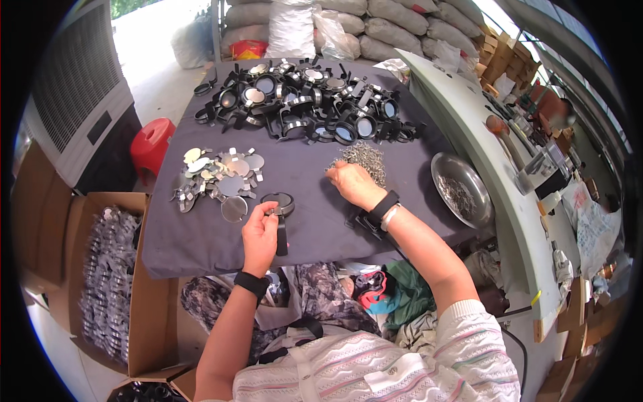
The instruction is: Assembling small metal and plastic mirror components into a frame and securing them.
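Note:
My left hand (260, 234) is closed on a black round-headed part (284, 203) with a dark strap-like handle hanging down from it. Over the dark cloth, my right hand (358, 186) reaches to the near-left edge of a heap of tiny metal pieces (367, 158). Its fingertips are pinched together, and whatever is between them is too small to make out. Left of my hands lies a pile of flat silver discs with tabs (232, 185). A few black parts (365, 226) lie partly hidden beneath my right wrist.
Many black round parts with metal rims (301, 97) cover the table's (201, 248) far side. A steel bowl (483, 197) of thin metal pieces sits at right, beside a long pale bench (462, 100). A carton (151, 295) of wrapped parts and a red stool (153, 142) stand left.

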Demonstrator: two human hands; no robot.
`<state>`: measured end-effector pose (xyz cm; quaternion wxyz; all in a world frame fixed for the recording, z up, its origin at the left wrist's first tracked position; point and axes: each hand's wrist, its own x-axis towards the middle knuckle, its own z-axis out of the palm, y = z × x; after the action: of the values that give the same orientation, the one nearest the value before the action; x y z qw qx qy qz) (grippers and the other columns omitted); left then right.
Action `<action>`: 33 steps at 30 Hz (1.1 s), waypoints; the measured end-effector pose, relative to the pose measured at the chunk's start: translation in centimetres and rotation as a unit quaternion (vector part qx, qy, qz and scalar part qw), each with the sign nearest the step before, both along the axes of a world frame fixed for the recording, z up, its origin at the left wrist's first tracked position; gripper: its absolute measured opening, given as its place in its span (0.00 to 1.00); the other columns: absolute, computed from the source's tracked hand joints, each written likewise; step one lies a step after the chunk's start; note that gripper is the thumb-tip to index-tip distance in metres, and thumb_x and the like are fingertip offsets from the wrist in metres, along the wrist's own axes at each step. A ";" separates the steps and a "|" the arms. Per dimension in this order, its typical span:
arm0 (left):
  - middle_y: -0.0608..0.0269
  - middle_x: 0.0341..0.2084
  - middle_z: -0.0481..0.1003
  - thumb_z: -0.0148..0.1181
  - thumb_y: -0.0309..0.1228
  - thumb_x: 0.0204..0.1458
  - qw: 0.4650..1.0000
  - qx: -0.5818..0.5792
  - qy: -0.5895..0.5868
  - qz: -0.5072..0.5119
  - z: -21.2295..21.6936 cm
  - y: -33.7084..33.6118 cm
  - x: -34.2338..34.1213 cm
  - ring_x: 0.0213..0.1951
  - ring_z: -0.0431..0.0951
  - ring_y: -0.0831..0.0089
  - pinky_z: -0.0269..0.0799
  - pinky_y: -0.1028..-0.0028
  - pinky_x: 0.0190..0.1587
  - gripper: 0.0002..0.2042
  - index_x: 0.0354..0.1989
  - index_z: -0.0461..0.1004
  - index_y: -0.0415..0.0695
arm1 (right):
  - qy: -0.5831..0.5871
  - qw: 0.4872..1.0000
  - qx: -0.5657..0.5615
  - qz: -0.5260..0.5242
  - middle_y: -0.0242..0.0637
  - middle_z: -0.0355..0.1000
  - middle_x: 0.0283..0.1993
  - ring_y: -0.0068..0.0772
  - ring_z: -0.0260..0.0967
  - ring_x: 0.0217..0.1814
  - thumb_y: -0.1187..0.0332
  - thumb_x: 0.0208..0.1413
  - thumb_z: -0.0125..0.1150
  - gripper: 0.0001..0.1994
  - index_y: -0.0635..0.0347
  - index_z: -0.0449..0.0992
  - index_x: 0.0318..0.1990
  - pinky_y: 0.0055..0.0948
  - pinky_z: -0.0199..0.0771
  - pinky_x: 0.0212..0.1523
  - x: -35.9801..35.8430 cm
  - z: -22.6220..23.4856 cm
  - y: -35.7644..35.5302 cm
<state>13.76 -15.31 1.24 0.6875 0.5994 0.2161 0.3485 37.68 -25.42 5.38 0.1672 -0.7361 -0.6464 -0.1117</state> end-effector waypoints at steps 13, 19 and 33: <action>0.73 0.15 0.64 0.48 0.23 0.56 1.000 0.006 -0.014 0.004 0.2 0.0 -0.1 0.17 0.64 0.86 0.71 0.77 0.17 0.09 0.43 0.71 0.40 | 0.597 0.778 -0.008 -0.195 0.37 0.72 0.27 0.30 0.74 0.27 0.79 0.51 0.55 0.02 0.67 0.72 0.32 0.26 0.78 0.27 1.5 1.2 -1.7; 0.74 0.15 0.63 0.48 0.23 0.56 0.999 0.031 -0.005 0.018 -0.2 0.2 -0.1 0.17 0.63 0.87 0.70 0.77 0.17 0.09 0.43 0.71 0.40 | 0.739 0.671 -0.062 -0.020 0.34 0.72 0.31 0.28 0.74 0.29 0.80 0.53 0.56 0.04 0.66 0.72 0.37 0.25 0.79 0.33 0.3 1.3 -1.4; 0.67 0.26 0.72 0.45 0.25 0.58 0.998 0.052 0.028 -0.001 -1.0 0.6 0.0 0.24 0.73 0.81 0.73 0.77 0.19 0.10 0.45 0.70 0.41 | 0.547 0.788 0.259 -0.111 0.34 0.70 0.28 0.25 0.73 0.28 0.83 0.54 0.49 0.05 0.66 0.70 0.33 0.23 0.77 0.29 0.1 1.7 0.8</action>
<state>13.78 -14.69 0.20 0.6493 0.6439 0.2167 0.3418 37.74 -24.63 7.06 0.6640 -0.6695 -0.3072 0.1285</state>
